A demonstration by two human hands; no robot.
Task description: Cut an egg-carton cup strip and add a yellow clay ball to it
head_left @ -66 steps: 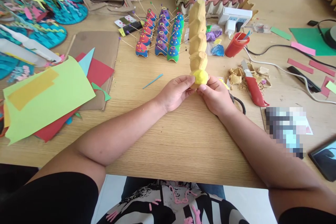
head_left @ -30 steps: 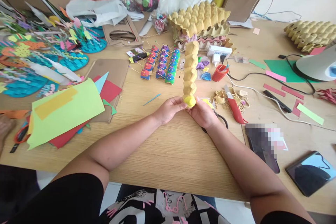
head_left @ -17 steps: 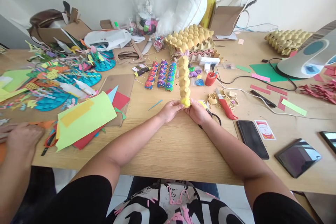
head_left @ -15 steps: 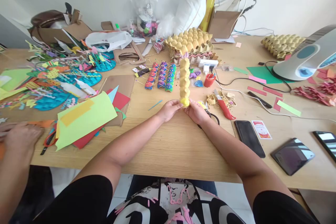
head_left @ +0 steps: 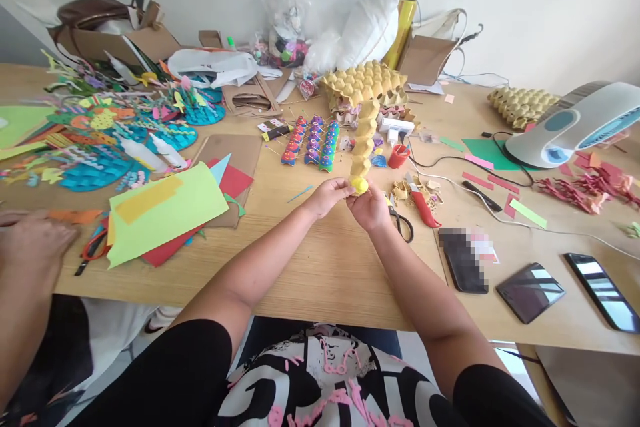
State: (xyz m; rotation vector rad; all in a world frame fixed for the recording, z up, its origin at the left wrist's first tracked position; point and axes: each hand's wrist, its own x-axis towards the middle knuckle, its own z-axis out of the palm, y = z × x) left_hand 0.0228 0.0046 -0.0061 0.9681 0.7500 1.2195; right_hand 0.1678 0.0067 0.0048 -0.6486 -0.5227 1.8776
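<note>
A long strip cut from a yellow egg carton (head_left: 363, 143) is held up over the table, pointing away from me. Its near end carries a bright yellow lump (head_left: 359, 185), which looks like soft clay. My left hand (head_left: 329, 198) pinches that end from the left side. From the right and below, my right hand (head_left: 371, 207) grips the same end, its fingers partly hidden. Beyond and to the left lie three painted egg-carton caterpillars (head_left: 306, 145) in red, purple and green, with thin sticks poking out. A thin blue stick (head_left: 300, 194) rests near my left hand.
Right of my hands are scissors (head_left: 404, 223), a red-handled knife (head_left: 424, 205) among carton scraps, and a small red cup (head_left: 399, 155). Phones (head_left: 531, 292) lie further right. Coloured paper (head_left: 165, 207) sits at left, near another person's hand (head_left: 37, 237). Egg trays (head_left: 367, 83) are stacked behind.
The strip now leans rightward at its far end and shows more of its side. My right hand has turned further under the near end. The whole view has shifted slightly.
</note>
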